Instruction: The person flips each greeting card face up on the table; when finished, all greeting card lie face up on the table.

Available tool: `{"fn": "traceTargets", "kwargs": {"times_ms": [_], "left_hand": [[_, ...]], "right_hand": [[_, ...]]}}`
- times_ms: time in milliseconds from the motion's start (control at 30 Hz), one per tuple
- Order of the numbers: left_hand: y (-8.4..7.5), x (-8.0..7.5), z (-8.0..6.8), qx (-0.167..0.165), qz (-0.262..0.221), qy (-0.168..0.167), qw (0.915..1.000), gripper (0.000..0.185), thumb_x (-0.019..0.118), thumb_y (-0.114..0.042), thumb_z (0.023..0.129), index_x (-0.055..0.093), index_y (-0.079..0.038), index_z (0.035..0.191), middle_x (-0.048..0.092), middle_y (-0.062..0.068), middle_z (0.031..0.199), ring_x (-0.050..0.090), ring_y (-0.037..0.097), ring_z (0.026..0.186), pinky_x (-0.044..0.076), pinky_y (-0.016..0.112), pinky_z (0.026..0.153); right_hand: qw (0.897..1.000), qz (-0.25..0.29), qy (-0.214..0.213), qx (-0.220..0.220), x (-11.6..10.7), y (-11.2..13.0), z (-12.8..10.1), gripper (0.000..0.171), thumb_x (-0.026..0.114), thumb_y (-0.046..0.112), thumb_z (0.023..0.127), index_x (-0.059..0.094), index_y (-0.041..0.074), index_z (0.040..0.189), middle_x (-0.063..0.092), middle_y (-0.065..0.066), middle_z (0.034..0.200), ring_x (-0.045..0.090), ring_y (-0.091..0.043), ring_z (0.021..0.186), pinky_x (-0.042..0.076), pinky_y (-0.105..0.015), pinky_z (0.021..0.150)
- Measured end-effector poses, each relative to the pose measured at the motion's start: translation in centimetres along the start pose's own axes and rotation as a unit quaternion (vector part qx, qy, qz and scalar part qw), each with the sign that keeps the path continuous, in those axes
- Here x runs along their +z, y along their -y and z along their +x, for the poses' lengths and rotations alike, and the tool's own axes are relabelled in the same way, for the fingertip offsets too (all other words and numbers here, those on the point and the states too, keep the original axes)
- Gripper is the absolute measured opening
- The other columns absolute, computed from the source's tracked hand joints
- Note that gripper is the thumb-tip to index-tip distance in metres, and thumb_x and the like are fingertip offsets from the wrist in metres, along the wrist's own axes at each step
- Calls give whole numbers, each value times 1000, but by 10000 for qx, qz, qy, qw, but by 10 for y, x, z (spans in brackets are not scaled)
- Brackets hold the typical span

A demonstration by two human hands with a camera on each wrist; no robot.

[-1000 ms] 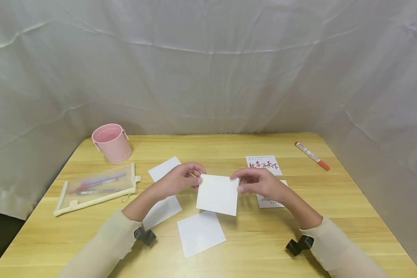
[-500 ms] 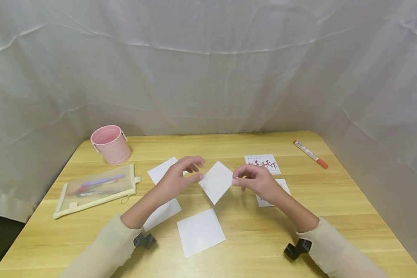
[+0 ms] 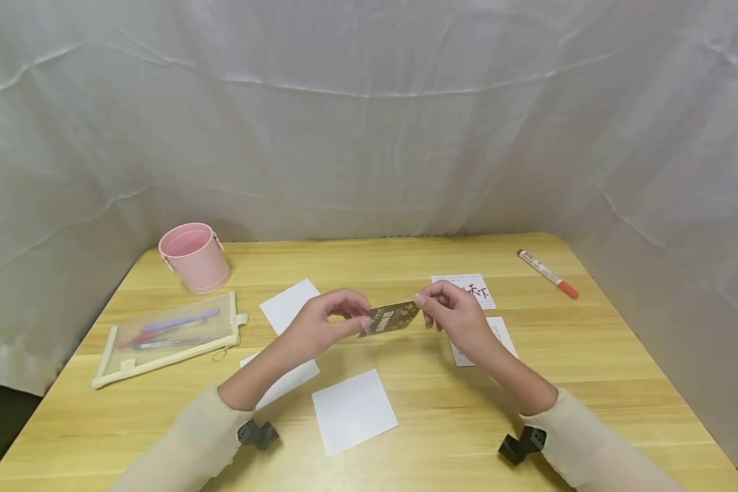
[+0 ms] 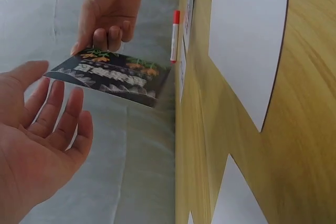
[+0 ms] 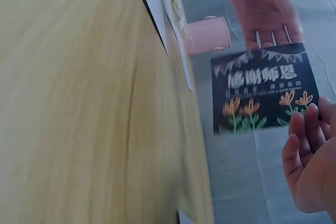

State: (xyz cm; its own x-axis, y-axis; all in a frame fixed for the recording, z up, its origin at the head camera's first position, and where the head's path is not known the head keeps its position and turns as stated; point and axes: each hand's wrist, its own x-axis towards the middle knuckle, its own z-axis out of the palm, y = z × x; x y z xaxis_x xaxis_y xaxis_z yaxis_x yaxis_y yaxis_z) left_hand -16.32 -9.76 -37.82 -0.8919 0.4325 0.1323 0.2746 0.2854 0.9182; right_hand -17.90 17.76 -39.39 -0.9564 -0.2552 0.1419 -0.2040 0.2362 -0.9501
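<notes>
Above the table's middle hangs a small card [image 3: 391, 318] with a dark printed face of white characters and orange flowers [image 5: 261, 94]. My right hand [image 3: 454, 316] pinches its right edge between thumb and fingers [image 4: 107, 31]. My left hand [image 3: 323, 324] is at the card's left edge. Its fingers [image 4: 58, 119] are nearly straight and relaxed, the tips touching the card [image 4: 112, 76]. Three blank white cards lie on the wooden table [image 3: 406, 260]: one by my left hand [image 3: 288, 303], one under my left forearm [image 3: 288, 380], one nearer me [image 3: 353, 411].
Two printed cards [image 3: 475, 285] [image 3: 499, 332] lie beyond my right hand. An orange-capped marker [image 3: 548, 274] rests at the far right. A pink cup [image 3: 195, 257] and a mesh pencil pouch [image 3: 168, 335] with pens sit at the left. White cloth surrounds the table.
The card between my hands turned over, from its white back to its dark printed face, and now lies flatter. Both hands rose slightly and stayed on it.
</notes>
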Motion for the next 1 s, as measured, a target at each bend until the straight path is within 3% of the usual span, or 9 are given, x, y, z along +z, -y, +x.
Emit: {"fn": "traceTargets", "kwargs": {"times_ms": [133, 267, 333, 467, 600, 767, 900, 1000], "left_hand": [[4, 2, 3, -7, 90, -91, 9999, 13, 72, -21, 93, 69, -20, 106, 70, -4, 103, 65, 17, 99, 53, 41, 90], [6, 2, 5, 25, 108, -163, 9998, 13, 70, -20, 95, 68, -17, 108, 70, -2, 102, 65, 16, 97, 54, 36, 88], [6, 2, 5, 4, 47, -200, 9998, 14, 70, -19, 95, 69, -16, 109, 70, 0, 102, 65, 18, 95, 55, 36, 85], [5, 4, 6, -51, -18, -143, 9999, 15, 69, -17, 95, 71, -18, 109, 70, 0, 103, 63, 21, 91, 55, 35, 77], [2, 10, 5, -139, 38, 0, 9999, 15, 70, -17, 93, 72, -20, 108, 70, -2, 99, 62, 19, 88, 53, 34, 75], [-1, 11, 7, -237, 20, 117, 9996, 20, 71, -20, 92, 69, -18, 112, 68, -1, 98, 62, 19, 85, 52, 32, 74], [7, 1, 8, -271, -2, 138, 9995, 22, 69, -17, 93, 69, -15, 115, 68, 2, 103, 63, 19, 86, 54, 34, 71], [20, -8, 12, -334, -116, 135, 9993, 20, 68, -14, 94, 69, -14, 114, 68, 3, 104, 64, 19, 88, 56, 39, 77]], "right_hand": [[9999, 150, 29, 70, 0, 0, 0, 31, 67, 39, 97, 63, 9, 101, 62, -25, 79, 54, -39, 69, 51, -36, 60], [9998, -111, -96, -117, 2, 0, -1, 26, 68, 34, 97, 63, 9, 102, 58, -10, 74, 49, -22, 63, 46, -29, 56], [9969, -588, -232, -472, 5, 2, -3, 22, 70, 31, 96, 65, 11, 104, 57, -3, 77, 48, -15, 65, 46, -26, 58], [9806, -1471, -260, -1266, 15, 11, -6, 25, 74, 23, 93, 66, 11, 114, 63, 3, 89, 58, -12, 79, 55, -27, 68], [9750, -1499, 218, -1624, 25, 18, -10, 30, 74, 14, 92, 65, 9, 120, 70, 3, 95, 65, -11, 86, 58, -31, 77], [9788, -1374, 352, -1475, 25, 22, -12, 26, 72, 11, 92, 68, 12, 118, 73, 2, 94, 68, -11, 84, 59, -31, 78], [9907, -977, 112, -943, 16, 19, -7, 25, 71, 15, 94, 66, 11, 118, 71, -2, 98, 67, -14, 86, 58, -27, 77], [9975, -552, -29, -438, 5, 12, -1, 27, 71, 15, 95, 63, 9, 120, 69, -8, 101, 66, -14, 86, 57, -26, 77]]}}
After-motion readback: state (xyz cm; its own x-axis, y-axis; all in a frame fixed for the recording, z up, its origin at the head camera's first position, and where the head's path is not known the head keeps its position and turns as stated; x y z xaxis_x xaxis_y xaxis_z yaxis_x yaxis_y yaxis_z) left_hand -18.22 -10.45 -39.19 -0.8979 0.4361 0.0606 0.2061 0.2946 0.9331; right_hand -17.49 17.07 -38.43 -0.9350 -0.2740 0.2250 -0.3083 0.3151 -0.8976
